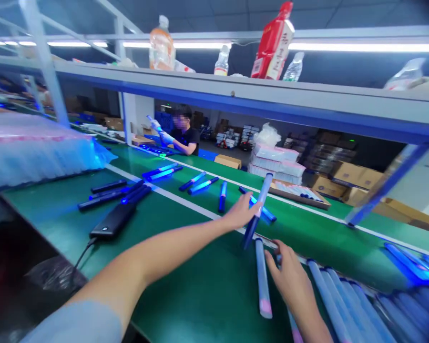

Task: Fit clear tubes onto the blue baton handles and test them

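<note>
My left hand (242, 212) is closed around a light stick (263, 193) with a pale translucent tube and a dark blue handle, tilted above the green table. My right hand (291, 274) is lower and to the right, thumb and fingers apart. Beneath it lies another stick, mostly hidden by the hand. Just left of that hand, a pale stick with a pink end (263, 281) lies on the table. Several pale sticks (338, 297) lie side by side to the right. Beyond my left hand, a glowing blue stick (264, 209) rests on the green surface.
Several lit sticks (202, 185) lie farther back. A black power bank (113, 221) with a cable sits at left beside dark sticks (109, 197). A plastic-wrapped stack (39, 155) stands far left. Overhead runs a shelf (200, 78) with bottles. A co-worker (186, 136) holds a stick across the table.
</note>
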A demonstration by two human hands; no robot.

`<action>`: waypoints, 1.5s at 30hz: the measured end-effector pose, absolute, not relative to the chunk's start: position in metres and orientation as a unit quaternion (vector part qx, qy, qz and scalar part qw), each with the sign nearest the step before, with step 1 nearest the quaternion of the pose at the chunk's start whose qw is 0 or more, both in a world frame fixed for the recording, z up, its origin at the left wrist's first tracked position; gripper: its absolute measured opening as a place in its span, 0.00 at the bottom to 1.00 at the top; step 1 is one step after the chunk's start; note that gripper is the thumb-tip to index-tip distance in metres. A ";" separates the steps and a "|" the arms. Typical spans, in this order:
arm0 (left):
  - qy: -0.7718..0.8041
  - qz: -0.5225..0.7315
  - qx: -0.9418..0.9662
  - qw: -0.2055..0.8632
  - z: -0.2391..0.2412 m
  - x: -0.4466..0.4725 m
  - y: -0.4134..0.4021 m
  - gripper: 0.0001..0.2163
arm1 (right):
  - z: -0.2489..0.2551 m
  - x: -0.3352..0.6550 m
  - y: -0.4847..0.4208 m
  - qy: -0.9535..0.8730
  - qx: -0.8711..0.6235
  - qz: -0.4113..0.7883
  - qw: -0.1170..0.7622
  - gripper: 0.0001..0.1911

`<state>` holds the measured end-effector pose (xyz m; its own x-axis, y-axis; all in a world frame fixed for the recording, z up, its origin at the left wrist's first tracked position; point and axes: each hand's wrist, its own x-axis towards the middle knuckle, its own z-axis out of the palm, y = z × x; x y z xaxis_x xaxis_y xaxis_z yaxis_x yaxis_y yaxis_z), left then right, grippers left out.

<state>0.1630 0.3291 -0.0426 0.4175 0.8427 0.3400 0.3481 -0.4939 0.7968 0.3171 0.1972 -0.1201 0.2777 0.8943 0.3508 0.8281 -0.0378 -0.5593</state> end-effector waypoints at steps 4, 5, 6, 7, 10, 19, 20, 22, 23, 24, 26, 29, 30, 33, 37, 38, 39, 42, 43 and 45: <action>0.551 0.301 0.756 0.186 -0.028 0.050 0.375 0.19 | -0.138 0.308 0.194 -0.610 -0.783 0.054 0.111 0.33; 0.595 0.270 0.741 0.154 -0.028 0.015 0.374 0.17 | -0.139 0.304 0.194 -0.609 -0.786 0.067 0.083 0.33; 0.632 0.242 0.726 0.122 -0.027 -0.019 0.370 0.17 | -0.140 0.301 0.194 -0.611 -0.785 0.076 0.067 0.31; 0.663 0.215 0.711 0.093 -0.026 -0.050 0.365 0.18 | -0.140 0.299 0.195 -0.616 -0.781 0.083 0.061 0.29; 0.724 0.152 0.673 0.020 -0.023 -0.119 0.353 0.18 | -0.142 0.298 0.200 -0.622 -0.771 0.097 0.096 0.25; 0.580 0.176 0.794 0.051 -0.055 -0.047 0.337 0.20 | -0.083 0.284 0.183 -0.261 -0.381 0.467 0.754 0.22; 0.521 0.201 0.823 0.101 -0.065 -0.020 0.326 0.20 | -0.077 0.285 0.185 -0.221 -0.333 0.476 0.784 0.20; 0.383 0.249 0.856 0.244 -0.086 0.032 0.292 0.20 | -0.071 0.293 0.192 -0.173 -0.274 0.463 0.825 0.16; 0.320 0.251 0.855 0.323 -0.094 0.054 0.271 0.20 | -0.070 0.299 0.195 -0.161 -0.262 0.449 0.839 0.14; 0.270 0.240 0.845 0.395 -0.102 0.074 0.249 0.19 | -0.069 0.304 0.196 -0.155 -0.256 0.435 0.849 0.13; 0.222 0.188 0.803 0.520 -0.113 0.104 0.212 0.20 | -0.068 0.310 0.194 -0.150 -0.256 0.421 0.857 0.11; 0.225 0.164 0.713 0.644 -0.125 0.129 0.187 0.24 | -0.067 0.311 0.189 -0.162 -0.248 0.425 0.855 0.10; 0.226 0.175 0.689 0.666 -0.127 0.132 0.185 0.24 | -0.066 0.309 0.187 -0.170 -0.246 0.423 0.855 0.10; 0.213 0.202 0.650 0.700 -0.128 0.132 0.188 0.19 | -0.065 0.304 0.184 -0.199 -0.249 0.406 0.857 0.10; 0.212 0.211 0.636 0.711 -0.127 0.132 0.190 0.16 | -0.062 0.297 0.181 -0.250 -0.255 0.374 0.856 0.11; 0.210 0.215 0.634 0.712 -0.127 0.132 0.189 0.16 | -0.061 0.296 0.179 -0.259 -0.256 0.368 0.855 0.12; 0.207 0.217 0.633 0.714 -0.127 0.132 0.189 0.15 | -0.060 0.295 0.178 -0.264 -0.257 0.366 0.854 0.12; 0.194 0.217 0.624 0.725 -0.128 0.131 0.188 0.15 | -0.059 0.292 0.175 -0.268 -0.248 0.369 0.855 0.11; 0.192 0.216 0.623 0.727 -0.129 0.130 0.188 0.15 | -0.059 0.292 0.175 -0.266 -0.242 0.372 0.856 0.11; 0.194 0.216 0.627 0.723 -0.129 0.130 0.188 0.16 | -0.060 0.292 0.176 -0.262 -0.235 0.381 0.855 0.11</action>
<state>0.1295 0.1877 -0.1287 0.8310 0.5561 -0.0100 -0.0691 0.1212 0.9902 0.2917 0.1757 -0.0598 0.5719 0.7749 0.2693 -0.5287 0.5992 -0.6013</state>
